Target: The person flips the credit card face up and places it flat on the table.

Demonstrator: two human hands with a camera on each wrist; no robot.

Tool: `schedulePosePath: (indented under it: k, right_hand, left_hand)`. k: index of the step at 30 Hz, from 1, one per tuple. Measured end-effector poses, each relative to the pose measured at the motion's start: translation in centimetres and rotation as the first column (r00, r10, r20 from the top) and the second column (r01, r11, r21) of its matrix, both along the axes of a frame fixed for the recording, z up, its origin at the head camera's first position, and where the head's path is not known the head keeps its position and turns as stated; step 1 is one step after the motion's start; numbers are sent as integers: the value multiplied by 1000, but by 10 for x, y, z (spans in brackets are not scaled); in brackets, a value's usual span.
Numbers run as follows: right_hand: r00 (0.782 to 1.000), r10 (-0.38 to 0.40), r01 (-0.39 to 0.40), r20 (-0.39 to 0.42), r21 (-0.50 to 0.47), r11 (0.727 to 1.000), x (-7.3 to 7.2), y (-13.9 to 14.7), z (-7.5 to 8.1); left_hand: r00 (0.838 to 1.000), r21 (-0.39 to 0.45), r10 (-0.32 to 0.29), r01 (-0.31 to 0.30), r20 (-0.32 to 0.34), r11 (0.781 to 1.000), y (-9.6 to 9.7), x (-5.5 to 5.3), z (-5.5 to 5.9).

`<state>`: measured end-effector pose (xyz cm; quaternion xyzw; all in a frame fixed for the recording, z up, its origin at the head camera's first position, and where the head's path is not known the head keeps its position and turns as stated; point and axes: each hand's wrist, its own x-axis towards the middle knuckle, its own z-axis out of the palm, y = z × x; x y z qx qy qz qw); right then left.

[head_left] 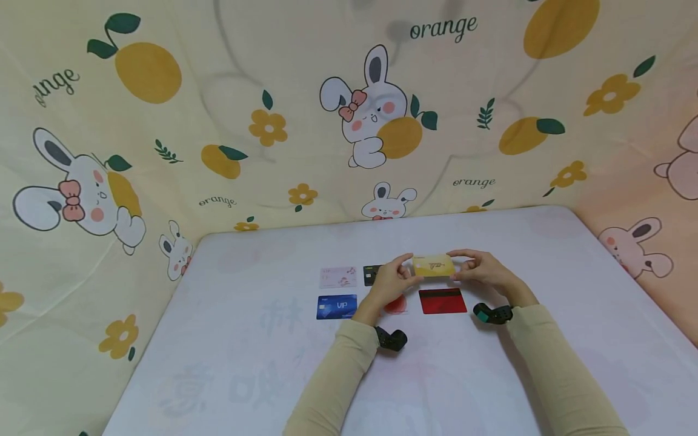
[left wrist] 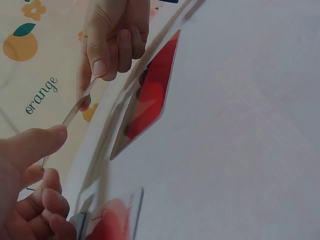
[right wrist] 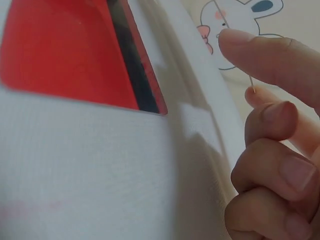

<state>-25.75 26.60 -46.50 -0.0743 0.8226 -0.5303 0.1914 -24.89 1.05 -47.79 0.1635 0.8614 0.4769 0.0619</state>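
A gold card [head_left: 433, 266] is held up at the back of the table, its broad face towards the head camera. My left hand [head_left: 389, 283] pinches its left end between thumb and fingertip, while my right hand [head_left: 485, 272] pinches the right end the same way. From the left wrist the card [left wrist: 75, 111] appears nearly edge-on, above the tabletop. Just in front of it lies a red card [head_left: 443, 306] with a black stripe. Beneath my left hand, a card with a red round print [head_left: 396, 304] and a black card [head_left: 370, 275] are partly hidden.
Left of my hands, a pale pink card [head_left: 337, 277] lies behind a blue VIP card [head_left: 335, 307], both flat on the white tabletop [head_left: 234, 339]. A patterned cloth [head_left: 283, 72] rises behind the table and along its sides. Each wrist wears a black device.
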Motion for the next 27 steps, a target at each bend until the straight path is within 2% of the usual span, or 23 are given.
schedulePosePath:
  k: [11, 19, 27]
  right_hand:
    - [998, -31, 28, 47, 66, 997, -2, -2, -6]
    - [998, -40, 35, 44, 103, 994, -1, -2, -9]
    - [998, -39, 34, 39, 118, 992, -3, -2, -9]
  left_hand:
    - [1000, -39, 19, -18, 8, 999, 3, 0, -2]
    - [999, -122, 41, -43, -24, 992, 6, 1, -4]
    - [998, -191, 59, -61, -18, 980, 6, -2, -4]
